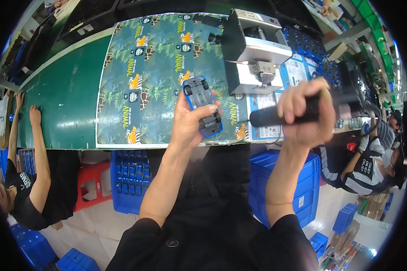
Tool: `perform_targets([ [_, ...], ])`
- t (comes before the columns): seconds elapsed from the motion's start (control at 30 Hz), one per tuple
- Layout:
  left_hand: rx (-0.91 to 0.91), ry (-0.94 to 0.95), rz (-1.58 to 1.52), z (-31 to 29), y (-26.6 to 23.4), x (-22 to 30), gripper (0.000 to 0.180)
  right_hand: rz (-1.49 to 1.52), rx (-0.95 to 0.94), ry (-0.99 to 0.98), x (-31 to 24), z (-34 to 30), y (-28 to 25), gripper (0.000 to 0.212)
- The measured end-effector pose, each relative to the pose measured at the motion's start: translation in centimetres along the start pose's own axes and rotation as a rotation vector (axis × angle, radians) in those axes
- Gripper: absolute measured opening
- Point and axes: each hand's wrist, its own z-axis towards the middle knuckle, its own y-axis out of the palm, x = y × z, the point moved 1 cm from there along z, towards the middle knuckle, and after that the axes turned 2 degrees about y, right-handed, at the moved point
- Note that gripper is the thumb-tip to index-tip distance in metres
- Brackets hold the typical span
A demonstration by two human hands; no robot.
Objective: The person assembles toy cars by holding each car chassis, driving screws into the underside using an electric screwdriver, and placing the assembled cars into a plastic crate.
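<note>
My left hand is wrapped round a blue toy car, its black underside with wheels turned up toward me. The thumb presses on the car's chassis. In my right hand is a black electric screwdriver, gripped about its body and lying nearly level. Its thin tip points left at the car, apart from it as far as I can see. The right hand is slightly blurred. Beyond both hands stands a grey metal machine, probably a screw feeder.
The bench is covered by a printed animal-pattern sheet, beside bare green surface. Many blue car parts lie back right. Blue crates flank me below the bench edge. One co-worker's arms rest at left; another person sits at right.
</note>
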Motion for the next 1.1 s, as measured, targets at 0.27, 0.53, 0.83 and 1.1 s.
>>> perform_targets([
  [0.27, 0.050, 0.000, 0.038, 0.0, 0.1, 0.2, 0.059, 0.057, -0.143, -0.007, 2.0, -2.1, 3.2, 0.027],
  [0.53, 0.046, -0.014, 0.068, 0.2, 0.3, 0.1, 0.062, -0.110, -0.031, 0.122, 1.6, -3.5, 4.9, 0.024],
  [0.83, 0.113, -0.075, 0.002, 0.5, -0.3, 0.4, 0.057, 0.016, -0.564, -0.104, 5.4, -1.2, 3.9, 0.025],
  [1.1, 0.046, 0.023, -0.033, 0.7, 0.9, 0.1, 0.055, -0.037, -0.530, -0.096, 4.9, -2.0, 2.7, 0.047],
])
